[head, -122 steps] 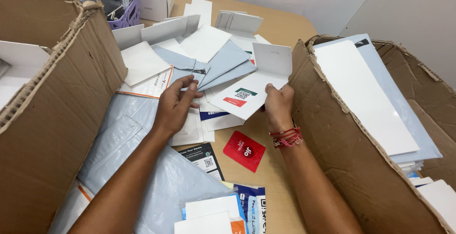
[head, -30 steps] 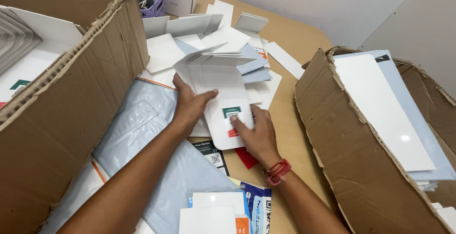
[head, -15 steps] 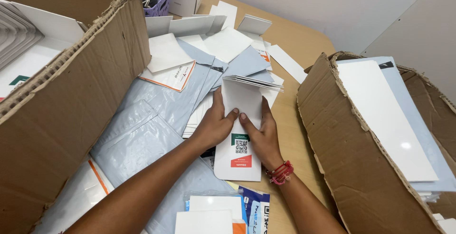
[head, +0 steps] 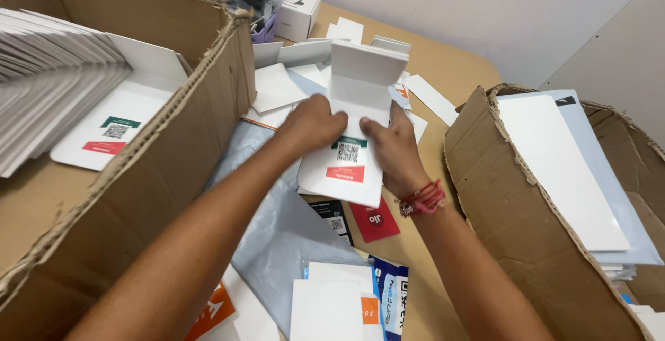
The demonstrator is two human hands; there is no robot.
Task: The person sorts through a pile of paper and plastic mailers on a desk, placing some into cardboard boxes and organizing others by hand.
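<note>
— What's being held there?

— A white folded card sleeve [head: 350, 116], top flap bent up, with a green label, a square code and a red strip on its face (a small stack, by its edges). The left hand [head: 315, 123] and right hand [head: 395, 144] both clamp it from either side.

— Where?

— Above the wooden table [head: 454, 71], between the two cardboard boxes [head: 187, 126].

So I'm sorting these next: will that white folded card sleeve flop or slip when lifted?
The white card sleeve probably stays fairly stiff: its top flap stands up unaided. It looks thin, likely light. Left hand and right hand both grip it, perhaps because it slides.
</note>
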